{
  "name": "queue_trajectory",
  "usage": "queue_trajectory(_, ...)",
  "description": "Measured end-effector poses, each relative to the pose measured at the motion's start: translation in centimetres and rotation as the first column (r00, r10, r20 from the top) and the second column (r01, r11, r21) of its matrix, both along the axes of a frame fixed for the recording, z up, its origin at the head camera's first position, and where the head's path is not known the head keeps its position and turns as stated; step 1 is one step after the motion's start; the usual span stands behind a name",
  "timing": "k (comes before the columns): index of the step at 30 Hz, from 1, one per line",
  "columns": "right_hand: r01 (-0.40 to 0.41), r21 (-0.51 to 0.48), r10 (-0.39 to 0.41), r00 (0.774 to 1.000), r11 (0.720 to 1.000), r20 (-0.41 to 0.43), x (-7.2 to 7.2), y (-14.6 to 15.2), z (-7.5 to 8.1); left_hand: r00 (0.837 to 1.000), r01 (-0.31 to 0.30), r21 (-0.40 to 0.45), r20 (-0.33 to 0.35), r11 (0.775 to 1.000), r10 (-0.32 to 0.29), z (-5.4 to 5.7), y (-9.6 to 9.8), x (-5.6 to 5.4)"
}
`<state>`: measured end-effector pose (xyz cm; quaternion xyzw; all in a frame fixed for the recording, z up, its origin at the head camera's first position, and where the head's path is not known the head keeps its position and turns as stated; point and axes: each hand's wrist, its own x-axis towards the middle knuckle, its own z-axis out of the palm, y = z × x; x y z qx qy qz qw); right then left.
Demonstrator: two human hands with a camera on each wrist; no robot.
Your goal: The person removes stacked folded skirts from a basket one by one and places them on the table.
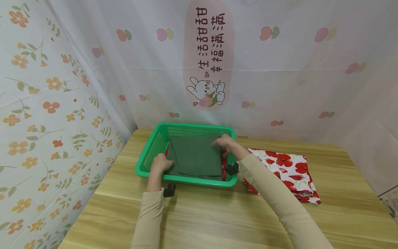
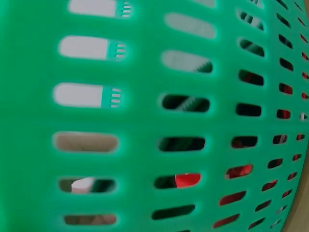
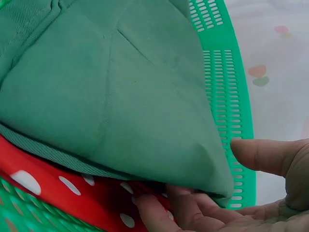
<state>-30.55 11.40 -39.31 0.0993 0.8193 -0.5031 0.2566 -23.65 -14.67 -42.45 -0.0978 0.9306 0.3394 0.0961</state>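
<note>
A folded dark green garment [image 1: 199, 155] lies in a green plastic basket [image 1: 199, 181], on top of a red cloth with white dots [image 3: 70, 186]. My left hand [image 1: 161, 163] reaches over the basket's near left side, its thumb by the garment's left edge. Its other fingers are hidden, and the basket wall fills the left wrist view. At the garment's right edge is my right hand [image 1: 227, 142]. In the right wrist view, its fingers [image 3: 152, 212] lie under a corner of the garment, over the dotted cloth, while the thumb stands apart above.
To the right of the basket, a folded white cloth with red poppies [image 1: 287, 169] lies on the wooden table [image 1: 199, 218], partly behind the right forearm. Patterned curtains [image 1: 280, 86] hang behind the table and along its left side.
</note>
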Motion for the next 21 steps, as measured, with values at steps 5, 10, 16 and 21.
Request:
queue_trajectory(5,-0.035,0.007,0.035,0.999,0.999,-0.003,0.1,-0.3,-0.3,0.998,0.020,0.024,-0.056,1.000,-0.019,-3.1,-1.0,-2.0)
queue_trajectory(10,-0.034,-0.027,0.033,0.999,0.999,-0.033,0.2,-0.3,-0.3,0.999,-0.016,0.121,-0.030,0.992,0.020,-0.1,0.1,-0.1)
queue_trajectory(16,-0.020,-0.117,0.011,0.997,0.993,-0.080,0.3,-0.1,0.4,0.998,-0.053,0.293,-0.019,0.955,0.061,1.4,0.2,1.2)
queue_trajectory(21,-0.004,-0.222,-0.017,0.995,0.975,-0.096,0.3,0.3,1.1,0.995,-0.049,0.411,-0.058,0.910,0.079,1.4,-0.3,1.2)
